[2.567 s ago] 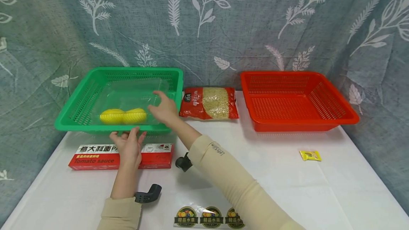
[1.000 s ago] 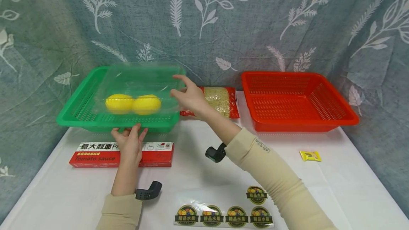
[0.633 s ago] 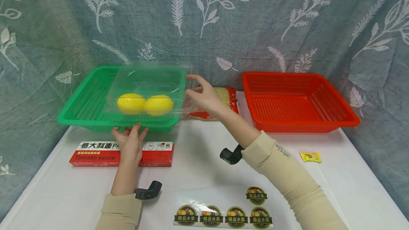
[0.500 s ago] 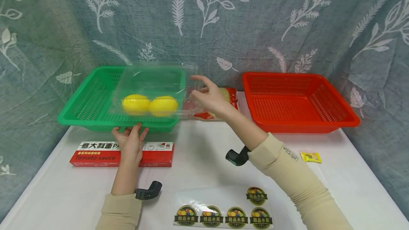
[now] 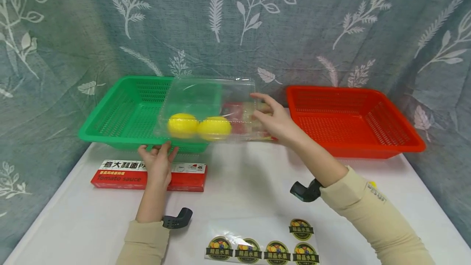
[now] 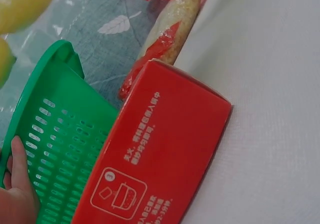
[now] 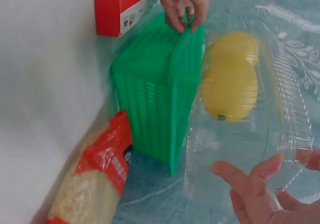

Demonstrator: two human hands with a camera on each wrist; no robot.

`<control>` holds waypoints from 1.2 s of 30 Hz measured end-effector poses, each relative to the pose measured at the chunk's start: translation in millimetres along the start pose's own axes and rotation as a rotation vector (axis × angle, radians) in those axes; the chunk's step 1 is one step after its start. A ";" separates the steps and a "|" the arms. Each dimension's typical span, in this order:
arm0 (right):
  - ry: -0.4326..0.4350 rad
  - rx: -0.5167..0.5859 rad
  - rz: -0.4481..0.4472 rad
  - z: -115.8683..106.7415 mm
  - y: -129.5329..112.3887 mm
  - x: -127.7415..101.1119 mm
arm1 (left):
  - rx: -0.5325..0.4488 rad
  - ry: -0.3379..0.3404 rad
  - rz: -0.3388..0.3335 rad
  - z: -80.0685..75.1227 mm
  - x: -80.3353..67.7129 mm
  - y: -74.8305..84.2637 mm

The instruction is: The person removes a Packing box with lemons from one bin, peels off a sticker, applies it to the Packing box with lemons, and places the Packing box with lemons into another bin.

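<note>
My right hand grips the right end of a clear plastic box, held in the air over the right part of the green basket. Two yellow lemons, one of them a lemon at the right, lie side by side inside. In the right wrist view the lemons show through the ribbed plastic. With thumb and fingers my left hand holds the front rim of the basket; the right wrist view shows this pinch on the rim too.
A red pasta box lies before the green basket. Behind the clear box is a pasta bag, partly covered. A red basket stands at the right. A sticker sheet lies in front. My right sleeve mostly hides a small yellow packet.
The right hand has lifted the clear box with the lemons out of the green basket and carried it rightward. The left hand has kept its hold on the rim. The view has shifted slightly.
</note>
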State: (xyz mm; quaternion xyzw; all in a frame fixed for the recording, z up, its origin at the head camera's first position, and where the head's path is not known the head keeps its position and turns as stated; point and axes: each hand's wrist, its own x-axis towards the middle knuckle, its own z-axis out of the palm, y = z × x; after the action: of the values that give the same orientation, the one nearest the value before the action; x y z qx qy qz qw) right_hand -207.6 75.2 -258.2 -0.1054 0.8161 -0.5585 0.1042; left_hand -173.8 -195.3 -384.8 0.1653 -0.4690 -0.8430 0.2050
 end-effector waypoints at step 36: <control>0.057 -0.138 0.012 -62.0 61.5 -79.0 | 0.016 -0.011 -0.021 4.9 5.3 2.5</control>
State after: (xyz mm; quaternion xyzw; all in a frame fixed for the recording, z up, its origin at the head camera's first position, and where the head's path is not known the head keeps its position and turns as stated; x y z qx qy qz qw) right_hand -153.4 174.9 -289.5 -0.0916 0.8559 -0.5031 0.0767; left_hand -180.3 -195.6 -380.7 0.1672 -0.4750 -0.8424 0.1920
